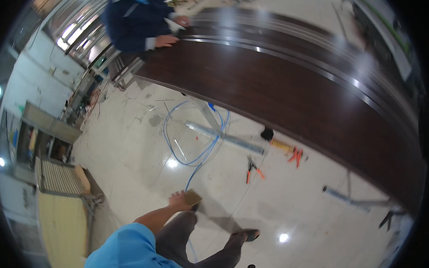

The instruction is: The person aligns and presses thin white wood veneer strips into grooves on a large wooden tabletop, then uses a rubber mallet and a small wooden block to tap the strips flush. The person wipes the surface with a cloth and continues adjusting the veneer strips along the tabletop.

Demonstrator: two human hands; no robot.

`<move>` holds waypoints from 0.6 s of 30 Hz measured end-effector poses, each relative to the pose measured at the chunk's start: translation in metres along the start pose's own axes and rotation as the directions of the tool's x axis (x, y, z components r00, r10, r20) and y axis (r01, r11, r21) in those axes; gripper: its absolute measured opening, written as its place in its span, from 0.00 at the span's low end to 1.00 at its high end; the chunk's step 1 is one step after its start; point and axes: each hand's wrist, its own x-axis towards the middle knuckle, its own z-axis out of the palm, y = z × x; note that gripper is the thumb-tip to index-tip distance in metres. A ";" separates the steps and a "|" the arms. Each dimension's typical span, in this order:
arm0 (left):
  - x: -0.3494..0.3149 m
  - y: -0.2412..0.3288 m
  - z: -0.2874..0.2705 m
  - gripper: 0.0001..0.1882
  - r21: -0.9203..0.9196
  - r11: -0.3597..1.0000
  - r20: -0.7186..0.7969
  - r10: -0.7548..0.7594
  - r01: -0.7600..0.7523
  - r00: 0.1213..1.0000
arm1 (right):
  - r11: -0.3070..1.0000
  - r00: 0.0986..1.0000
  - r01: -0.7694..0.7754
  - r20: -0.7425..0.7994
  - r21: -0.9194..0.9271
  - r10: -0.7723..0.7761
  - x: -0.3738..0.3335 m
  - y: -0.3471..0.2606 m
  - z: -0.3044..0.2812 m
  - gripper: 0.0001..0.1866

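My left hand point(178, 200) hangs low over the floor, in front of my left leg. Its fingers are closed on a small tan block-like thing point(193, 197); blur and the angle hide its exact kind. Just beyond the hand, a thin blue hose point(193, 175) runs from large loops on the floor. My right hand is out of the picture. Across the far side and right stretches a long dark brown panel point(269, 80) with shiny metal strips along it. At its far left end a person in dark blue point(135, 25) rests both hands on or near the panel.
Beneath the panel's near edge lie a metal rail point(241, 143), orange-handled pliers point(251, 170) and a caulking gun point(290, 151) with orange parts. A support leg with a metal foot point(344, 198) stands at right. Ribbed and yellow boards point(64, 229) stand at left.
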 end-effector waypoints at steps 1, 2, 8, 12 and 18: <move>-0.010 -0.033 -0.007 0.60 -0.038 0.998 -0.008 -0.043 0.043 0.999 | 0.998 0.999 0.051 0.000 -0.037 -0.051 -0.010 -0.033 -0.011 0.16; -0.018 -0.065 -0.009 0.61 -0.044 0.994 -0.016 -0.098 0.098 0.995 | 0.992 0.995 0.099 0.003 -0.072 -0.099 -0.022 -0.065 -0.019 0.15; -0.035 -0.242 0.027 0.64 -0.405 0.858 0.151 -0.280 0.317 0.948 | 0.927 0.971 0.228 0.003 -0.298 -0.238 -0.141 -0.204 0.000 0.08; -0.033 -0.340 0.030 0.60 -0.495 0.807 0.222 -0.243 0.324 0.944 | 0.839 0.973 0.229 0.094 -0.493 -0.210 -0.232 -0.240 0.034 0.09; 0.037 -0.482 -0.060 0.66 -0.770 0.571 0.113 -0.317 0.284 0.942 | 0.807 0.905 0.395 0.339 -0.439 -0.258 -0.253 -0.330 0.130 0.12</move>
